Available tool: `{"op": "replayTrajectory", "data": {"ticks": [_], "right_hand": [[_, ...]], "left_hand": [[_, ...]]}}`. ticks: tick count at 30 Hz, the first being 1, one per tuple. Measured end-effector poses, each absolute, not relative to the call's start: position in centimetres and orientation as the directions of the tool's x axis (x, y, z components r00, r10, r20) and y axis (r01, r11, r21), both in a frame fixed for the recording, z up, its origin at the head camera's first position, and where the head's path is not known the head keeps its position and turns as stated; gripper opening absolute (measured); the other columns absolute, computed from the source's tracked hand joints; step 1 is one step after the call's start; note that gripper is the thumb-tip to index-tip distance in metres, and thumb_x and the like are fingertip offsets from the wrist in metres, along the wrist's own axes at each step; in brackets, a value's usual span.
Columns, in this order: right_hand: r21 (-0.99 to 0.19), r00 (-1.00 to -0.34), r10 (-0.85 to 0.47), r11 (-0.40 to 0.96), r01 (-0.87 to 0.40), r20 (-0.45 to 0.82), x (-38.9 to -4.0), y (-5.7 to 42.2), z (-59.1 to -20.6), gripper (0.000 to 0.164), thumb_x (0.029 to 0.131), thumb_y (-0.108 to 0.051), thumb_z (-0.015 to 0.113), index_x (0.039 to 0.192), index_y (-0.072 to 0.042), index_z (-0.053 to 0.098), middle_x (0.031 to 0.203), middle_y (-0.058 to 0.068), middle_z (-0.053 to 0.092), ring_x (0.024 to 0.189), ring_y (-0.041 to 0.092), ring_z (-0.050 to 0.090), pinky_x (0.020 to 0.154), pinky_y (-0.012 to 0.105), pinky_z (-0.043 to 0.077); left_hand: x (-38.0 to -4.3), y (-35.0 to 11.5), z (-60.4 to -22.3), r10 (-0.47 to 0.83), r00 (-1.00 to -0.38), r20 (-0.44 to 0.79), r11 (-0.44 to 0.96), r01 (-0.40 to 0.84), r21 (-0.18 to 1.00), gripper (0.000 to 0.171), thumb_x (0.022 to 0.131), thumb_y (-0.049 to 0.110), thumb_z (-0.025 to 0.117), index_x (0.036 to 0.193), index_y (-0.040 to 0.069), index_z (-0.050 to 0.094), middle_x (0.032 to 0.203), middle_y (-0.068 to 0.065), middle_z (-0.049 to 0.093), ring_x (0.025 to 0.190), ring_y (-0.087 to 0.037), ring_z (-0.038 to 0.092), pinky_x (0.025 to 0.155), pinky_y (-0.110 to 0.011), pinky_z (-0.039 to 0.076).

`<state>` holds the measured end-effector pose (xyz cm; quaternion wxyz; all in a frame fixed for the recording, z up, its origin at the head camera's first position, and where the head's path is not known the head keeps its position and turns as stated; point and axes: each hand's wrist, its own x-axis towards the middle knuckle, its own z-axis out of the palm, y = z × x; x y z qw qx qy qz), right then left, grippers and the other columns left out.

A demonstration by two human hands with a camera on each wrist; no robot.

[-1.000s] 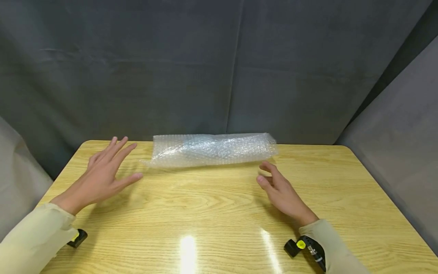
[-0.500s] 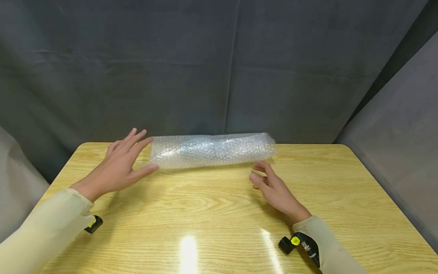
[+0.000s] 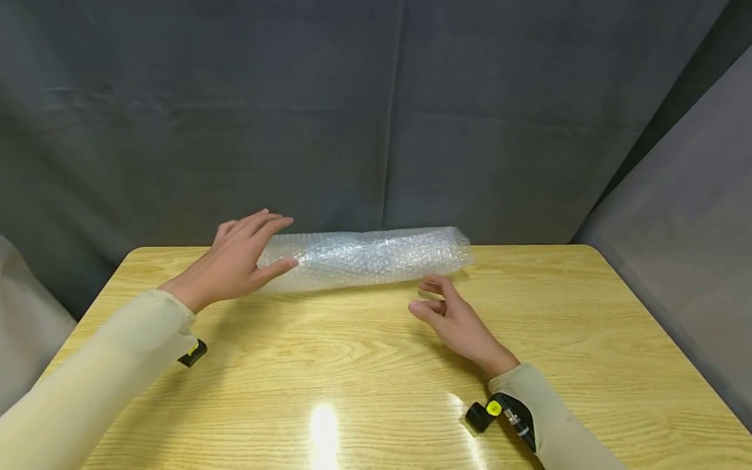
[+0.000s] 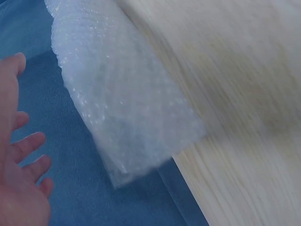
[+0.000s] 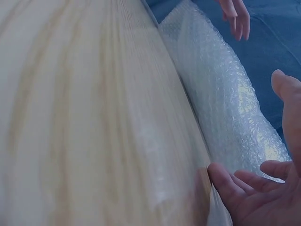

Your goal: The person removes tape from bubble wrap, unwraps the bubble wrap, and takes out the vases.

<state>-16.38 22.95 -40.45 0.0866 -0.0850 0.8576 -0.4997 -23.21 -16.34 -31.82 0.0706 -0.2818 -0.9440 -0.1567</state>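
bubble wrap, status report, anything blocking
Left hand empty, near left end of bubble wrap. Right hand empty, near its front edge. It lies on table, no obstruction seen.

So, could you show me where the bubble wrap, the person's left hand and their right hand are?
Bubble wrap (image 3: pixel 371 257): head view, middle of its shiny surface.
Left hand (image 3: pixel 236 261): head view, on the back of the hand.
Right hand (image 3: pixel 461 328): head view, on the back of the hand.
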Motion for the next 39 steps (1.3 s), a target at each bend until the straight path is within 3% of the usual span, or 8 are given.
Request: {"op": "replayTrajectory", "data": {"ticks": [12, 21, 26, 39], "right_hand": [[-0.894, -0.971, -0.217, 0.449, -0.007, -0.101, -16.8, 21.9, -40.2, 0.076, 0.103, -0.049, 0.061, 0.162, -0.017, 0.026, 0.163, 0.013, 0.041, 0.137, 0.032, 0.059, 0.113, 0.052, 0.049], [-0.871, -0.976, -0.186, 0.491, 0.009, -0.115, -17.0, 21.2, -40.4, 0.075, 0.102, -0.057, 0.057, 0.159, -0.014, 0.035, 0.159, 0.011, 0.048, 0.127, 0.029, 0.066, 0.11, 0.05, 0.051], [-0.901, -0.975, -0.195, 0.433, 0.014, -0.108, -17.1, 20.5, -40.6, 0.073, 0.104, -0.05, 0.058, 0.158, -0.007, 0.035, 0.154, 0.017, 0.051, 0.123, 0.031, 0.069, 0.108, 0.044, 0.054], [-0.931, -0.976, -0.185, 0.363, 0.041, -0.115, -17.2, 19.2, -40.8, 0.071, 0.104, -0.045, 0.06, 0.156, -0.002, 0.038, 0.146, 0.019, 0.058, 0.122, 0.03, 0.069, 0.106, 0.038, 0.056]], "left_hand": [[-25.9, -13.3, -31.7, 0.547, -0.813, 0.202, 0.783, 0.582, 0.219, 0.07, 0.101, 0.051, 0.063, 0.158, 0.017, 0.042, 0.158, -0.012, 0.046, 0.145, -0.038, 0.045, 0.115, -0.063, 0.028], [-27.5, -11.1, -31.7, 0.56, -0.815, 0.146, 0.782, 0.579, 0.231, 0.067, 0.103, 0.05, 0.059, 0.155, 0.011, 0.045, 0.155, -0.015, 0.049, 0.142, -0.04, 0.047, 0.112, -0.063, 0.033], [-28.3, -9.6, -31.7, 0.569, -0.819, 0.073, 0.783, 0.567, 0.258, 0.064, 0.106, 0.048, 0.054, 0.156, 0.009, 0.043, 0.155, -0.018, 0.048, 0.141, -0.042, 0.046, 0.114, -0.064, 0.039], [-29.4, -6.6, -32.5, 0.579, -0.816, -0.007, 0.778, 0.549, 0.304, 0.055, 0.109, 0.042, 0.05, 0.152, 0.009, 0.048, 0.146, -0.016, 0.057, 0.128, -0.033, 0.061, 0.109, -0.053, 0.05]]}}
